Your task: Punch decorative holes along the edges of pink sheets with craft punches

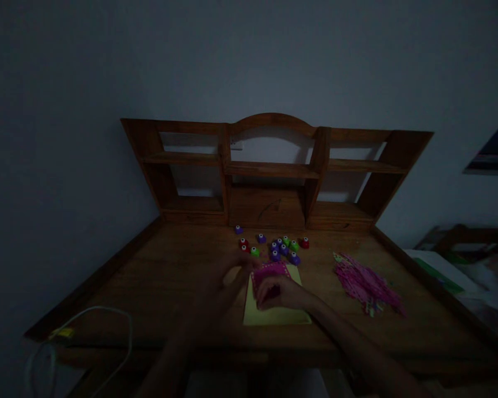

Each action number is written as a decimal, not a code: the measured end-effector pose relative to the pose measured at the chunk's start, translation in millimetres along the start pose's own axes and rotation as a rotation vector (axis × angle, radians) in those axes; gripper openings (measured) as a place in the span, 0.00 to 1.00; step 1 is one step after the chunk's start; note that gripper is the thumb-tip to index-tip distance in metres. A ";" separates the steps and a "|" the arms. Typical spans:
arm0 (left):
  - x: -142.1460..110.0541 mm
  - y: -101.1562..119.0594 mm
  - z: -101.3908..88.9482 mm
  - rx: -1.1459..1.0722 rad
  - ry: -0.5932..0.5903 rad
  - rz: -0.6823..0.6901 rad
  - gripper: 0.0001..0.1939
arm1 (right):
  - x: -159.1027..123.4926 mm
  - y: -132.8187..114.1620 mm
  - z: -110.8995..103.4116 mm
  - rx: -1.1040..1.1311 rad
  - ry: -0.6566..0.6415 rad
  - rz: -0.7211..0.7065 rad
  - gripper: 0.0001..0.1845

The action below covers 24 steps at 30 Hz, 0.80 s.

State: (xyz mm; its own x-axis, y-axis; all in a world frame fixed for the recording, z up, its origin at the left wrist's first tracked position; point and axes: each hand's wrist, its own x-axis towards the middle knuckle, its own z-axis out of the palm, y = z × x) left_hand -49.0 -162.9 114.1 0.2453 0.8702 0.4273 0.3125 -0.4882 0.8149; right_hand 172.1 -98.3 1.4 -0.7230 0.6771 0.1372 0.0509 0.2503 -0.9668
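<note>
A yellow sheet (255, 317) lies near the front of the wooden desk. On it is a flat pink piece (269, 270) with a row of pale dots along its edges. My right hand (280, 293) rests over the lower part of this pink piece, fingers curled together; anything inside them is hidden. At the pink piece's upper left corner is my left hand (228, 276), smeared by motion, with a gap between thumb and fingers. Just beyond the sheet sit several small eye-topped pieces, among them a purple one (294, 258), a green one (254, 251) and a red one (305, 242).
A heap of pink strips (367, 284) lies on the right of the desk (182, 276). Along its back stands a wooden shelf unit (269, 170). A white cable (128, 326) hangs over the front left edge. The room is dim.
</note>
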 end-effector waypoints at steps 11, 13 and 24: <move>5.4 -119.3 57.4 0.058 -0.239 -0.098 0.14 | 7.5 -14.8 -16.9 0.129 -0.179 0.048 0.22; 9.5 -116.1 54.7 0.073 -0.279 -0.105 0.14 | 8.2 -11.6 -17.8 0.121 -0.179 0.063 0.22; 25.1 -124.2 54.7 0.089 -0.447 -0.096 0.19 | 11.5 -5.4 -19.4 0.143 -0.197 0.099 0.20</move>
State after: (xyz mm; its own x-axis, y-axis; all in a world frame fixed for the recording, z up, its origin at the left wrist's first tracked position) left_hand -31.4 -84.1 2.2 0.5768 0.8072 0.1252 0.4259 -0.4280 0.7972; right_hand 176.9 -78.4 12.4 -0.8401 0.5423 0.0098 0.0401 0.0800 -0.9960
